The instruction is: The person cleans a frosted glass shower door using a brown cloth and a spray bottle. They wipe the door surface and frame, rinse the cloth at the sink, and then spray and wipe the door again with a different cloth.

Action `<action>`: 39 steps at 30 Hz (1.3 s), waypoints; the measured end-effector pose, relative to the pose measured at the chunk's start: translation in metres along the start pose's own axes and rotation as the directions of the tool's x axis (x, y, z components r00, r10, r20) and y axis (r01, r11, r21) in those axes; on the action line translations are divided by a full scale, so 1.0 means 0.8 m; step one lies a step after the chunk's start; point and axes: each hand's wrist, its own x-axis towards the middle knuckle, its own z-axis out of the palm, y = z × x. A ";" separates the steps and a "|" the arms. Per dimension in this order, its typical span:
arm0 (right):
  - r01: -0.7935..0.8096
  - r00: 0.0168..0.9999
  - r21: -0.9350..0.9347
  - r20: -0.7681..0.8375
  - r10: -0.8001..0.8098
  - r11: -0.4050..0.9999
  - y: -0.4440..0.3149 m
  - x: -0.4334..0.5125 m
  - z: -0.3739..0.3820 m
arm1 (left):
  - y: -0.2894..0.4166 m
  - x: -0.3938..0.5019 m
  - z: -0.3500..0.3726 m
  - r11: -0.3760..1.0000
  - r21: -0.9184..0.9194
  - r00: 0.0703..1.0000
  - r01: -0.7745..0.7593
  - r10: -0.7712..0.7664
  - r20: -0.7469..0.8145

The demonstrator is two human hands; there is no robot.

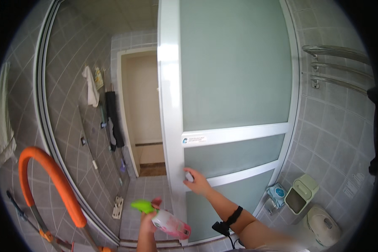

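Note:
My left hand (148,222) grips a spray bottle (170,224) by its neck, below the bright green spray head (142,206). The bottle is white and pink and tilts with its base to the right. A small reddish part beside the spray head is blurred. On the right, my right hand (197,182) has its fingers around a small grey handle (189,177) on the white-framed sliding door (170,132). Frosted green glass (234,69) fills the door's panels. A black strap with a small device (222,227) is on my right forearm.
An orange padded rail (50,170) curves at the left. Beyond the doorway, cloths (90,86) and a dark umbrella-like item (114,121) hang along tiles. At right are a pale green bin (302,193), a wipes pack (276,193), a lidded container (323,225) and metal rails (337,53).

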 end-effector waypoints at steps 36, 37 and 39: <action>-0.232 0.865 0.202 0.491 0.107 0.952 -0.017 0.057 0.076 | -0.073 0.412 -0.153 0.836 0.374 0.564 0.402 -0.548 0.618; -0.104 0.901 0.232 0.434 -0.007 0.967 -0.015 0.057 0.079 | -0.073 0.414 -0.153 0.838 0.382 0.561 0.389 -0.545 0.624; -0.193 0.898 0.234 0.434 0.076 0.953 -0.010 0.058 0.086 | -0.074 0.416 -0.153 0.851 0.384 0.566 0.359 -0.526 0.635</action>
